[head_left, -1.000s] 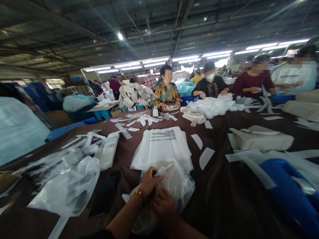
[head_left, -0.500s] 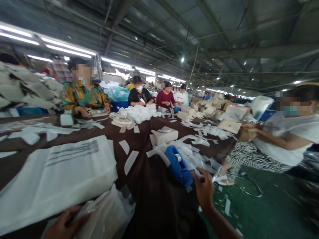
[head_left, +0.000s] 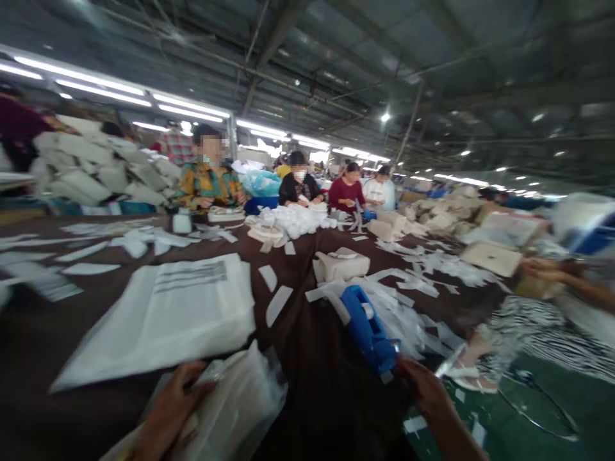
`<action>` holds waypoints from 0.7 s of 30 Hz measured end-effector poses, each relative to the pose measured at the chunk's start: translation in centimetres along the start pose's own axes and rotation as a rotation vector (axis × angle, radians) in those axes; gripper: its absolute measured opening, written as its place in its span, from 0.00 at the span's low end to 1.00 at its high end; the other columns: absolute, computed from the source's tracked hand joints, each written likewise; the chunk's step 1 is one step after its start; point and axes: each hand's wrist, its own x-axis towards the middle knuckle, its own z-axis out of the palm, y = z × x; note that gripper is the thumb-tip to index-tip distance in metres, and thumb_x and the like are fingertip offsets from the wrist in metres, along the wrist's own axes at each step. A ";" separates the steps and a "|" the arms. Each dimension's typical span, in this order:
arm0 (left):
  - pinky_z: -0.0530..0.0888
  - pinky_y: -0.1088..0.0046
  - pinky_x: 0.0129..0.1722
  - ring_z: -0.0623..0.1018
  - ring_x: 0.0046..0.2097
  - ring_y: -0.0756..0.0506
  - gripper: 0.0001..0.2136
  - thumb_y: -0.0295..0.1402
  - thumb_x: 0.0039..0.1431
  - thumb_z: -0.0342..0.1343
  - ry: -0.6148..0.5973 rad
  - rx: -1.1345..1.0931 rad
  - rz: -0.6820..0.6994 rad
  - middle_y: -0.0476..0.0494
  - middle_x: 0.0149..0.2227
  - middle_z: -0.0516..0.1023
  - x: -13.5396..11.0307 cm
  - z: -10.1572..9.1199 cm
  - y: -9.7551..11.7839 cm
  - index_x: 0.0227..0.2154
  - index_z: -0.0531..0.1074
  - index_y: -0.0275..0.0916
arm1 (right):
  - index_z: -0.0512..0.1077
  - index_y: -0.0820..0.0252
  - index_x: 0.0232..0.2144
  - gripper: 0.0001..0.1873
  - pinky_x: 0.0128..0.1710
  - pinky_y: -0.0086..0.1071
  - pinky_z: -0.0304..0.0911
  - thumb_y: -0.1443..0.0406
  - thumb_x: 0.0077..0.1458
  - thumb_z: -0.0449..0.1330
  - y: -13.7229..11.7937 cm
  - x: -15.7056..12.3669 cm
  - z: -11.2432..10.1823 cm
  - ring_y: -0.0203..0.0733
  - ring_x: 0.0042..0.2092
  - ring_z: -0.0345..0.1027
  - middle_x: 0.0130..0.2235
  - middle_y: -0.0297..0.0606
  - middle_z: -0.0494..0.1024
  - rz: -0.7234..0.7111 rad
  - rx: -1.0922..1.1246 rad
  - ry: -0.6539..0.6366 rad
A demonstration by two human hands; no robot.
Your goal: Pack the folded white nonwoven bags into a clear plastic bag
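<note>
My left hand (head_left: 170,403) grips the edge of a translucent plastic bag (head_left: 235,406) at the near edge of the brown-covered table (head_left: 307,333). Just beyond the bag lies a flat stack of white printed bags (head_left: 182,320). My right hand (head_left: 423,390), blurred by motion, is apart from the left and close to the near end of a blue tape dispenser (head_left: 368,330). A thin shiny strip (head_left: 450,362) shows beyond its fingers, and I cannot tell whether the hand holds it.
White offcut strips (head_left: 423,269) and a beige bag (head_left: 342,264) lie on the table. Masked co-workers (head_left: 298,189) sit along the far side. A seated person's hand (head_left: 542,269) is at the right, above a green floor (head_left: 528,403). Beige bags (head_left: 96,169) are heaped at the back left.
The view has swung further right, and the table items have shifted left in the frame. My right hand has moved closer to the tape dispenser, and the plastic bag stays in my left hand.
</note>
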 end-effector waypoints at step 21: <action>0.65 0.72 0.32 0.70 0.30 0.48 0.15 0.28 0.42 0.57 0.053 -0.214 0.019 0.53 0.27 0.69 -2.2 1.5 3.2 0.36 0.63 0.40 | 0.74 0.63 0.23 0.22 0.34 0.34 0.64 0.58 0.20 0.71 -0.6 -5.5 35.3 0.52 0.38 0.71 0.29 0.44 0.77 -0.521 -1.430 -1.051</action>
